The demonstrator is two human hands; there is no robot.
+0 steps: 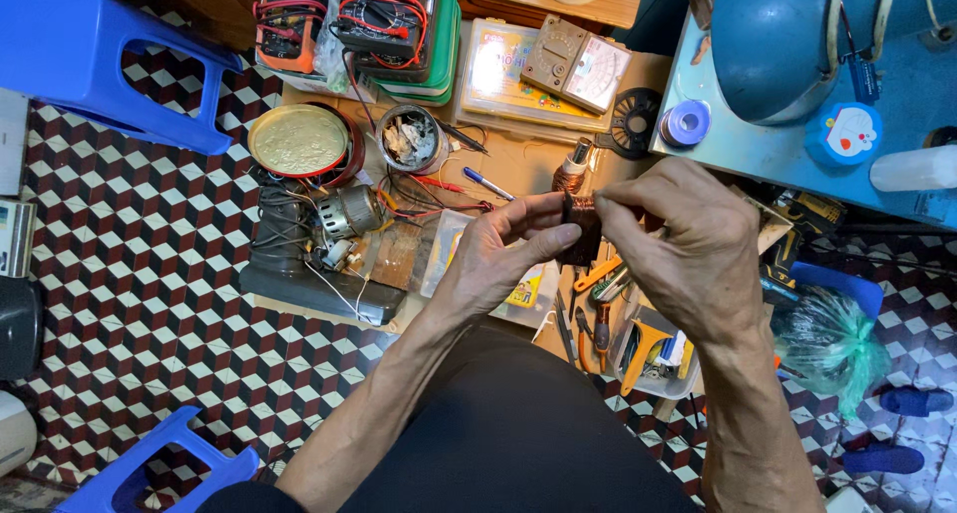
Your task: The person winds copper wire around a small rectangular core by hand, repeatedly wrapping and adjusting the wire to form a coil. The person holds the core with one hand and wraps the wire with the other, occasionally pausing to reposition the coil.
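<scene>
Both my hands meet at the middle of the view, above a low cardboard-covered work surface (518,159). My left hand (503,249) and my right hand (683,244) together pinch a small dark, copper-wound motor part (581,224) between fingers and thumbs. My right hand covers most of it. A second small copper-wound piece with a metal cap (572,169) stands just behind it. My dark-clad lap fills the lower middle.
A round tin lid (298,140), a can of scraps (411,139), a small electric motor (351,212), meters (576,62), a pen (486,183) and a tray of hand tools (638,348) surround the hands. Blue plastic stools (90,54) stand on the chequered floor at left.
</scene>
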